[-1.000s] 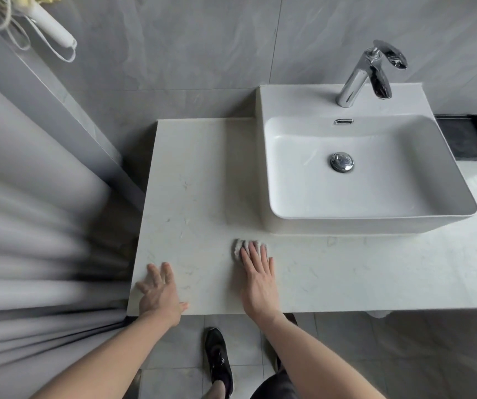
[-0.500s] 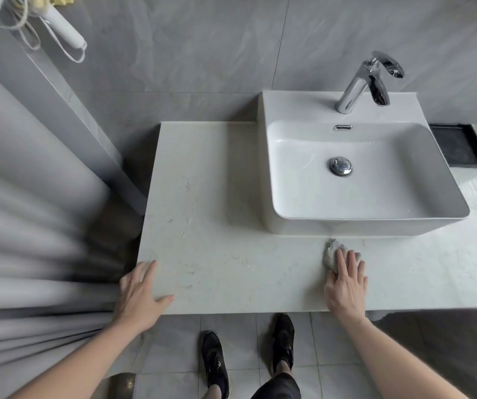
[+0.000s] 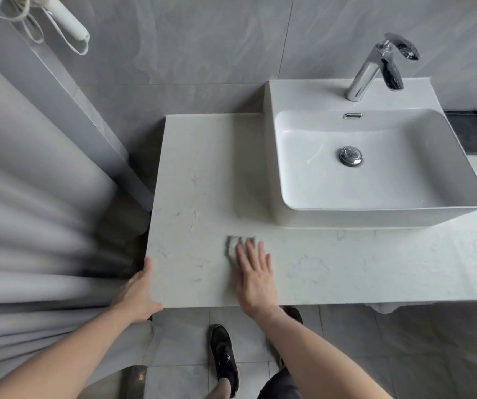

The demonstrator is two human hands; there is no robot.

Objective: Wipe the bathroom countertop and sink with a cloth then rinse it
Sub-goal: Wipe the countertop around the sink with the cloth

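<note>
I look down at a pale marble bench (image 3: pixel 202 168) in a grey-tiled bathroom. My right hand (image 3: pixel 256 279) lies flat on the bench near its front edge, fingers straight and close together, pressing down on a small light-grey cloth (image 3: pixel 233 244). The cloth is blurred; only its far and left edge shows past my fingertips. It sits on the open stretch of bench in front of the sink's left corner, apart from the sink itself.

My left hand (image 3: pixel 138 293) rests on the front left corner of the bench, fingers straight along the left edge and the thumb lying along the front edge, holding nothing else.

A white rectangular sink (image 3: pixel 375 217) stands on the bench to the right, with a chrome drain plug (image 3: pixel 350 156) in the middle of the basin and a chrome faucet (image 3: pixel 375 67) on its back ledge. A dark tray (image 3: pixel 473 133) sits just beyond the sink's right side.

To the left hangs a pleated light curtain (image 3: pixel 30 226). A white hair dryer (image 3: pixel 67 23) with a looped cord hangs at the upper left. Below the bench, my black shoe (image 3: pixel 224 358) stands on grey floor tiles.
</note>
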